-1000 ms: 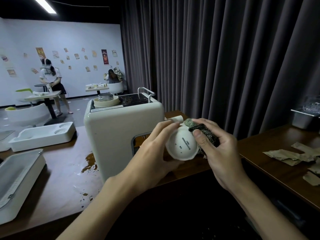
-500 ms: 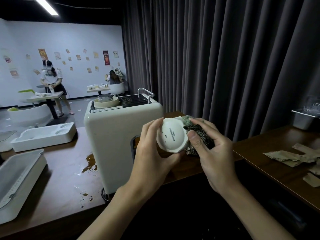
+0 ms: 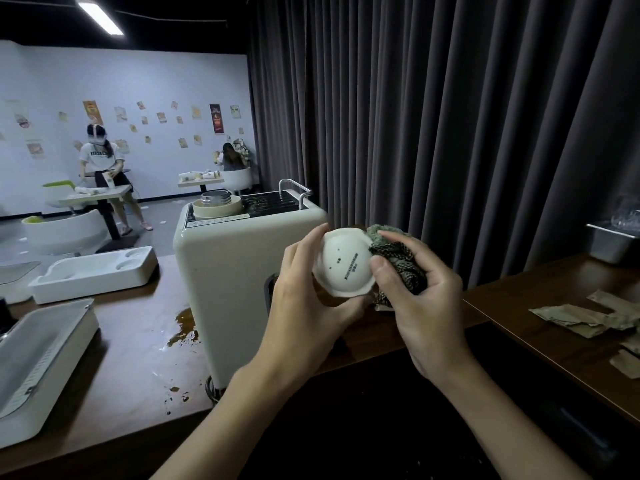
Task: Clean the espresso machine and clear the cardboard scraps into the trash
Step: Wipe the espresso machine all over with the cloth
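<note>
A cream espresso machine [image 3: 228, 271] stands on the brown table [image 3: 114, 362]. In front of it my left hand [image 3: 304, 306] holds a round white machine part [image 3: 343, 263], its printed underside facing me. My right hand [image 3: 419, 292] grips a dark patterned cloth [image 3: 398, 265] bunched against the part's right side, thumb on the part's rim. Brown cardboard scraps [image 3: 585, 320] lie on the counter [image 3: 519, 306] at the right.
A brown liquid spill [image 3: 183, 327] spreads beside the machine's base. A white moulded tray [image 3: 93, 275] and a white drip tray with metal grid [image 3: 38, 358] sit at the left. A steel container [image 3: 613, 240] stands far right. Dark curtain behind; two people work at distant tables.
Both hands have lifted slightly, and the white part has turned in my left hand while the cloth stays pressed at its right side.
</note>
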A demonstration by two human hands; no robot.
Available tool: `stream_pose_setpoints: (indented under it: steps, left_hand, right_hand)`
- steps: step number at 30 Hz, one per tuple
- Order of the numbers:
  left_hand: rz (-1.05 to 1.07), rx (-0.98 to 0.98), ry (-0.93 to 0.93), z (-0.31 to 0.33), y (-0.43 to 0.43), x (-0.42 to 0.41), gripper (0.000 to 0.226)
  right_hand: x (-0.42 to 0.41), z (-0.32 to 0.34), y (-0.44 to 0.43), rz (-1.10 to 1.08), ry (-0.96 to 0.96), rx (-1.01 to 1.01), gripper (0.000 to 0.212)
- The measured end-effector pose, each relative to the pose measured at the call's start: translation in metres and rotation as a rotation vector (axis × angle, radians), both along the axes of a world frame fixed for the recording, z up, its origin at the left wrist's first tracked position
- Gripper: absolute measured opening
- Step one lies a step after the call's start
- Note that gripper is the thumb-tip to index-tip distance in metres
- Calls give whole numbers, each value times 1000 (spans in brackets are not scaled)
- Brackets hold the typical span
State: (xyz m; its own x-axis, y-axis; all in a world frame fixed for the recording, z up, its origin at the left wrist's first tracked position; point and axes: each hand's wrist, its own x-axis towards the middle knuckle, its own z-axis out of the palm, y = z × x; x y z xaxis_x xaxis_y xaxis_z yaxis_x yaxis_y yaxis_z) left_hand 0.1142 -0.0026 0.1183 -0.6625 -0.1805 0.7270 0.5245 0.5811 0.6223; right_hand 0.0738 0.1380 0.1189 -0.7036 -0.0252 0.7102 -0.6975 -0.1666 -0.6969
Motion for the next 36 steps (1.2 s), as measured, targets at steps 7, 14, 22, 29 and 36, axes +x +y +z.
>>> stream_pose_setpoints:
  steps: [7, 14, 22, 29, 36]
  left_hand:
    - [-40, -275, 30, 18, -14, 5, 77]
    - [-147, -139, 27, 13, -15, 5, 76]
    - [-124, 203, -1, 2, 8, 13, 76]
    - [-247, -194, -51, 29, -20, 17, 67]
    - [-233, -218, -39, 23, -23, 13, 78]
  right_hand:
    - [-3, 8, 12, 68, -26, 119, 30]
    - [-9, 18, 16, 96, -3, 107, 30]
    - [2, 0, 0, 21, -61, -28, 34]
    - [-2, 20, 21, 164, -24, 152, 33]
    - [-5, 21, 18, 209, -23, 44, 27]
